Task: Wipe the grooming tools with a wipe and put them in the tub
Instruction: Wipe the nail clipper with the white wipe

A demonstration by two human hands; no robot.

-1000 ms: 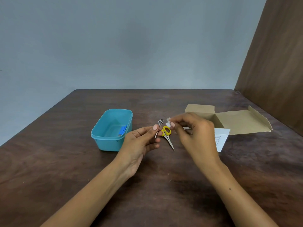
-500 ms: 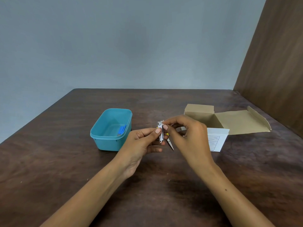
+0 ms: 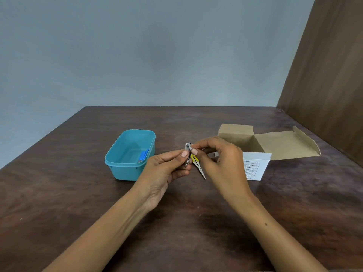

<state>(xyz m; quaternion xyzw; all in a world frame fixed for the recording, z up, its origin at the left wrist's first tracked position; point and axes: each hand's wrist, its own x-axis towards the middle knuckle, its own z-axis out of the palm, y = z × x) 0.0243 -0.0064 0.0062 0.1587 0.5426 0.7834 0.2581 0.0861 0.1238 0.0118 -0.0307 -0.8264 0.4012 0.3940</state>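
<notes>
Frame centre: our left hand (image 3: 165,169) pinches clipper (image 3: 188,154) | right hand (image 3: 218,160) fingertips pinch its top | tub (image 3: 117,165) left.

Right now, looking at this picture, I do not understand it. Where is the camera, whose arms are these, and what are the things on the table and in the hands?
There is no machine here. The camera sits on a person's head and looks forward and down, so the two bare arms entering from below are that person's own.

The left hand pinches a small metal nail clipper, held upright. The right hand pinches its top end; a bit of white shows at those fingertips, perhaps the wipe, but it is too small to be sure.

On the brown table, behind the hands, lie small scissors with yellow handles. To the left stands an open teal tub with a blue item inside. To the right are an open cardboard box and a white printed paper.
</notes>
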